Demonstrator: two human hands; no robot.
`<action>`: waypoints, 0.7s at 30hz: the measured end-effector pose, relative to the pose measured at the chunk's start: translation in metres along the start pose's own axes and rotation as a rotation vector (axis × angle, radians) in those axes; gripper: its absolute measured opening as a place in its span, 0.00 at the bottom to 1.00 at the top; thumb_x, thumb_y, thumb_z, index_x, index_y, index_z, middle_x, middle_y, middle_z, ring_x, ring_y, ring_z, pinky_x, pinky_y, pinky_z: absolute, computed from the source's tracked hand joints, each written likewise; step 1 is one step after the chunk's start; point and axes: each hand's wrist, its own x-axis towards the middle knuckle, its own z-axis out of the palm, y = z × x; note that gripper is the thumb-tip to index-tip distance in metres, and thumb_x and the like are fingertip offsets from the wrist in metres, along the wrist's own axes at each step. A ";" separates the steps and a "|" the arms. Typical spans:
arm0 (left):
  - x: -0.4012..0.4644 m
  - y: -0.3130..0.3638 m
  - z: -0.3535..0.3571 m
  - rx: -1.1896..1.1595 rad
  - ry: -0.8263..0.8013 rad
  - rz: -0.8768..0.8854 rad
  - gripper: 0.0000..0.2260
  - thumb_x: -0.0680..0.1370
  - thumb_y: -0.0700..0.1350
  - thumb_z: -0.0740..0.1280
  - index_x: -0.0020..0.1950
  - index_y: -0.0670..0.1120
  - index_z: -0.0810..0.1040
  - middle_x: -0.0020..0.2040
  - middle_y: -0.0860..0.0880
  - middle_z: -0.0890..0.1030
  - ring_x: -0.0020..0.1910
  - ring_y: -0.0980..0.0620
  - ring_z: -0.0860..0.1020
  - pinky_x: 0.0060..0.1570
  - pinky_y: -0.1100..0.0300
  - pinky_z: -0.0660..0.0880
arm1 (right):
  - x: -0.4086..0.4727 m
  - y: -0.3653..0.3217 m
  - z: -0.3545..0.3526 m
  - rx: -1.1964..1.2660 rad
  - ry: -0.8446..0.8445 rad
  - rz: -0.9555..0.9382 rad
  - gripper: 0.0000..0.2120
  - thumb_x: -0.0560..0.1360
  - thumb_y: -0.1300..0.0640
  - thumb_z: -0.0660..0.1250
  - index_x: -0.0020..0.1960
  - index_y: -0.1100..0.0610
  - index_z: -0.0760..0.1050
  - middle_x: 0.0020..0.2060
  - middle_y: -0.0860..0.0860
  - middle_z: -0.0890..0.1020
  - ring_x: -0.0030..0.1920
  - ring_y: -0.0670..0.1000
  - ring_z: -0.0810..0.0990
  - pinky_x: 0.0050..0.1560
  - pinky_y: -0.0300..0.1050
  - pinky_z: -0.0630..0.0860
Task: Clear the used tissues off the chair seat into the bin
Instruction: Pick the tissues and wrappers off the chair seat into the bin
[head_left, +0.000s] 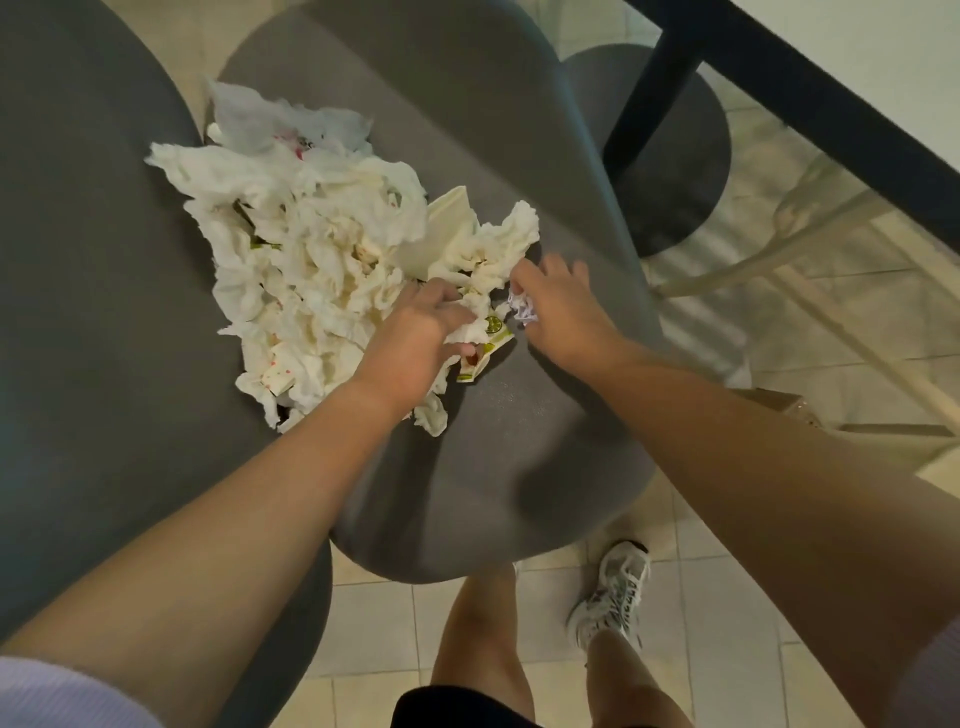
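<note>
Two hands: we are gathering the tissue heap (311, 249), left hand (410, 343) clutching tissues, right hand (563, 306) pinching a crumpled wad (521, 306), for binning.

A grey padded chair seat (519, 457) carries a big heap of crumpled white tissues (311, 249), spread from its far left edge to about the middle. Some tissues bear pink or red stains. Among them lie a flat cream paper piece (441, 234) and a small wrapper with a green and yellow print (488, 343) at the near edge of the heap. The chair stands on a floor of pale tiles (374, 623), where a white sneaker (615, 592) rests.
</note>
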 end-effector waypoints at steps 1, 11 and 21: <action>-0.001 0.000 -0.001 0.022 0.022 0.019 0.13 0.68 0.38 0.74 0.52 0.39 0.81 0.52 0.38 0.78 0.50 0.36 0.74 0.50 0.48 0.72 | -0.004 -0.001 0.000 0.009 -0.004 -0.005 0.16 0.73 0.67 0.65 0.58 0.56 0.68 0.58 0.57 0.70 0.60 0.57 0.65 0.56 0.50 0.72; -0.033 0.036 -0.010 -0.039 0.144 0.072 0.10 0.70 0.39 0.69 0.50 0.38 0.80 0.44 0.39 0.78 0.45 0.38 0.74 0.47 0.59 0.63 | -0.065 0.002 -0.015 0.114 -0.015 0.041 0.17 0.72 0.64 0.64 0.60 0.54 0.67 0.59 0.56 0.69 0.61 0.57 0.64 0.56 0.49 0.69; -0.053 0.139 0.002 -0.031 0.123 0.216 0.16 0.71 0.48 0.61 0.48 0.38 0.80 0.41 0.40 0.79 0.42 0.39 0.75 0.44 0.53 0.68 | -0.167 0.040 -0.041 0.158 0.108 0.061 0.17 0.69 0.64 0.64 0.57 0.57 0.68 0.55 0.58 0.70 0.57 0.60 0.66 0.52 0.47 0.64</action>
